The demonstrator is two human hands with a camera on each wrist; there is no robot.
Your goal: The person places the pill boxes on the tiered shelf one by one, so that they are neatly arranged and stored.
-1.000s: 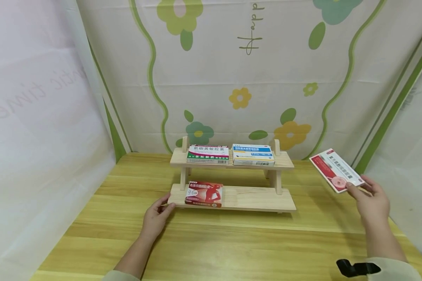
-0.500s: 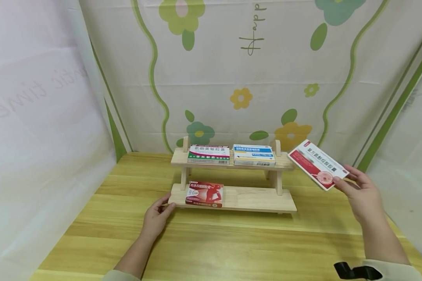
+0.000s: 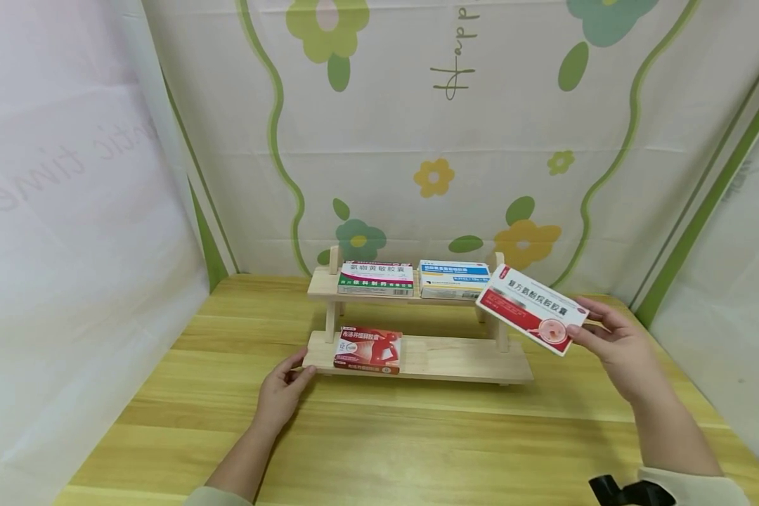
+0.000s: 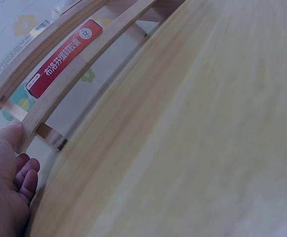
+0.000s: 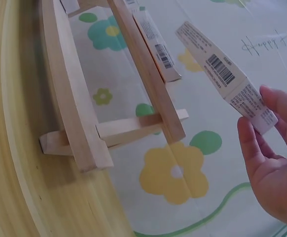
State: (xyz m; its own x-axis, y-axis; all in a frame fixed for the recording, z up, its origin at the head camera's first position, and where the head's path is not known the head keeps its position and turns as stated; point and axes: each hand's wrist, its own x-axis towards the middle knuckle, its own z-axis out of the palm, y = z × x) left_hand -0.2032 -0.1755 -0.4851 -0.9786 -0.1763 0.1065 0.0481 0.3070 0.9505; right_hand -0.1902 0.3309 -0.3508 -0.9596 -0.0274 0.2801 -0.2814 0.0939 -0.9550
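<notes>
A red-and-white medicine box [image 3: 531, 309] is held up, tilted, by my right hand [image 3: 621, 357], which pinches its right end between thumb and fingers. It overlaps the right side of a two-tier wooden shelf [image 3: 462, 358] in the head view. In the right wrist view the barcode side of the box [image 5: 217, 69] shows. My left hand [image 3: 280, 397] grips the left end of the lower tier, its thumb at the front corner. A red medicine box [image 3: 368, 349] lies on that tier's left part. The upper tier carries a green-and-white box [image 3: 376, 278] and a blue-and-white box [image 3: 452, 278].
The shelf stands on a wood-grain table [image 3: 417, 443]. A white cloth with printed flowers [image 3: 379, 140] hangs behind, and more pale cloth [image 3: 82, 232] closes in both sides.
My right hand has brought the red-and-white medicine box leftward from the right side to the shelf's right end, rising first, then dipping. The left hand stays put.
</notes>
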